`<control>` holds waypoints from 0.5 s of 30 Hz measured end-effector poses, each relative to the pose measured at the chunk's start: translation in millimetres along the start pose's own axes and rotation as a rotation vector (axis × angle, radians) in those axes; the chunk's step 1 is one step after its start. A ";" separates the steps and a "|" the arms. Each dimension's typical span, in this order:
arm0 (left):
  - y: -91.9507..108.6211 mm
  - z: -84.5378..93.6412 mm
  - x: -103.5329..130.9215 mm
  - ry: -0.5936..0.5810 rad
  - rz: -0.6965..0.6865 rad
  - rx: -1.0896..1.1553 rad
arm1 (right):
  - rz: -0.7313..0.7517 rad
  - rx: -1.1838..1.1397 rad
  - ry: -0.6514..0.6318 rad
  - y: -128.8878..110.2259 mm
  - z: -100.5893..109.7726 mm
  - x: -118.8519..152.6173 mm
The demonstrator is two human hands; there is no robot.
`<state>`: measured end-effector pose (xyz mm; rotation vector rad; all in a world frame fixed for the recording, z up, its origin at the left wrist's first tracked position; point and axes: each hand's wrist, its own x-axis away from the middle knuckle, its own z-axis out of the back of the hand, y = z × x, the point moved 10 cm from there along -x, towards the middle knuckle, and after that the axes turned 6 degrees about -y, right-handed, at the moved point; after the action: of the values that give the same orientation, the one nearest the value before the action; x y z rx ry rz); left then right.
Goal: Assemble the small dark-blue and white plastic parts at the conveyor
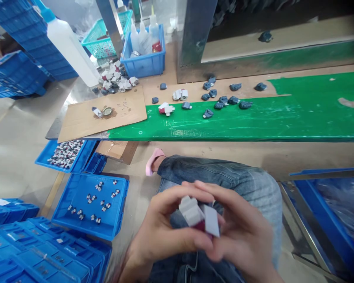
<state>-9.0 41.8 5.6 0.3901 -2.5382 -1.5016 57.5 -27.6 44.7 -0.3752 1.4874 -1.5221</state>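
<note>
Hands (157, 224) (247, 226), 2, around 1 block (190, 210), 1 panel (211, 221)

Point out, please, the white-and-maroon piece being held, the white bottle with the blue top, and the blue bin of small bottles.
White-and-maroon piece (190, 211): head view, on its white block.
White bottle (71, 51): head view, middle of its body.
Blue bin (145, 67): head view, its near wall.

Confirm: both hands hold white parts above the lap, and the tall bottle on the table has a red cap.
The cap is blue, not red, as the head view shows. The left hand and right hand hold white parts above the lap; the bottle is on the table.
</note>
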 end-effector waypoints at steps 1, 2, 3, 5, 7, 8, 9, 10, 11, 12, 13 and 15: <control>2.4 0.4 -2.0 0.007 -0.032 0.020 | -0.031 0.012 -0.024 4.9 -1.2 -2.1; 4.3 1.7 -3.8 0.023 -0.060 0.039 | -0.045 0.025 -0.033 8.9 -1.3 -3.2; 4.3 4.1 -5.4 0.048 -0.068 0.054 | -0.046 0.033 -0.038 12.3 -1.4 -3.4; -0.9 9.6 -8.3 0.103 -0.030 0.101 | -0.065 0.013 -0.033 22.0 -1.1 -2.2; -8.9 12.1 -10.7 0.125 0.032 0.223 | -0.117 -0.110 -0.004 35.2 -0.1 -1.0; -12.5 12.0 -12.0 0.123 0.060 0.316 | -0.162 -0.229 0.016 43.4 -0.2 -1.0; -15.9 11.2 -13.3 0.115 0.088 0.421 | -0.215 -0.378 0.039 51.9 -1.2 -1.3; -19.0 10.7 -14.4 0.110 0.115 0.523 | -0.271 -0.539 0.064 59.6 -3.3 -2.0; -22.3 10.8 -15.1 0.112 0.146 0.613 | -0.324 -0.693 0.089 65.9 -6.2 -2.9; -25.5 11.9 -15.4 0.124 0.175 0.686 | -0.371 -0.820 0.111 70.3 -9.3 -4.0; -28.1 13.6 -15.7 0.140 0.195 0.743 | -0.407 -0.913 0.127 72.9 -12.2 -5.3; -31.9 17.9 -15.9 0.172 0.213 0.810 | -0.437 -1.020 0.154 74.2 -15.2 -8.0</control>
<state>5.6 47.0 -31.0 0.3040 -2.8131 -0.3003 79.7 1.3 -22.3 -1.2572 2.3468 -0.9809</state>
